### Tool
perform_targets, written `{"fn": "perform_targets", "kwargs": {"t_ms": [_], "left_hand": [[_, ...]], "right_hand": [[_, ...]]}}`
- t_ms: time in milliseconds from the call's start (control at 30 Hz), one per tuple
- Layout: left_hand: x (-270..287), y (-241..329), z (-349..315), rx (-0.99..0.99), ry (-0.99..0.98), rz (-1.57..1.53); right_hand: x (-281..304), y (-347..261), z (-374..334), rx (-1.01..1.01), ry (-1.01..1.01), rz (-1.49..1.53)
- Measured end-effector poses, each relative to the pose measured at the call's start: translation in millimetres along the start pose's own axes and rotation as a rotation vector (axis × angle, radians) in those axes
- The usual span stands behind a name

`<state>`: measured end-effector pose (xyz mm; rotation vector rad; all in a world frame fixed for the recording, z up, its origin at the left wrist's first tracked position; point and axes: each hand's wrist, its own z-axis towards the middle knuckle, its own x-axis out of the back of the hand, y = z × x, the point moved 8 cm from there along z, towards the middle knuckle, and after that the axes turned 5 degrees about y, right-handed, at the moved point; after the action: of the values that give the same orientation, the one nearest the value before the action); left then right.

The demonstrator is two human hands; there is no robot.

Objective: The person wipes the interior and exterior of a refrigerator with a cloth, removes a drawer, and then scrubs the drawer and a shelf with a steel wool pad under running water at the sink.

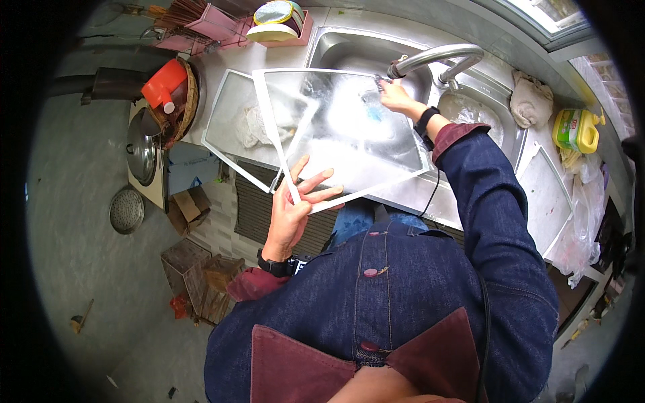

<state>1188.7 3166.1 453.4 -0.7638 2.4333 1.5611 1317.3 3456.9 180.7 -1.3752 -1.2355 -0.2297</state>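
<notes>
A clear glass shelf [336,138] with a white frame is held tilted over the sink [329,41]. My left hand [292,208] grips its near left corner, with the fingers spread behind the glass and the thumb by the frame. My right hand [398,97] is closed at the shelf's far right corner. A small dark thing shows at its fingertips, too small to name. Wet streaks and foam cover the glass, and a blue patch shows in its middle. Another white-framed glass shelf [225,121] lies on the counter at the left, beside a pale crumpled cloth [252,127].
A curved metal faucet [440,52] reaches over the sink. The right basin [470,111] holds foamy water. At the right are a rag [531,101], a yellow-green jug [578,131], another white-framed panel [547,195] and a plastic bag [578,235]. A red plastic scoop [164,84] lies far left.
</notes>
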Motion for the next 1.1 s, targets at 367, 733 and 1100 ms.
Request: {"fn": "perform_targets", "kwargs": {"t_ms": [367,733,1100], "left_hand": [[-0.5,6.2,6.3,0.013,-0.017,0.033],[4.7,12.7,13.5,0.033,-0.029,0.077],[10.7,11.8,12.9,0.022,-0.059,0.072]], "right_hand": [[53.1,-141.0,-47.3,0.459,0.43,0.249],[37.0,-132.6,-3.3,0.516,0.515,0.257],[31.2,-29.4,15.3,0.044,0.474,0.235]]}}
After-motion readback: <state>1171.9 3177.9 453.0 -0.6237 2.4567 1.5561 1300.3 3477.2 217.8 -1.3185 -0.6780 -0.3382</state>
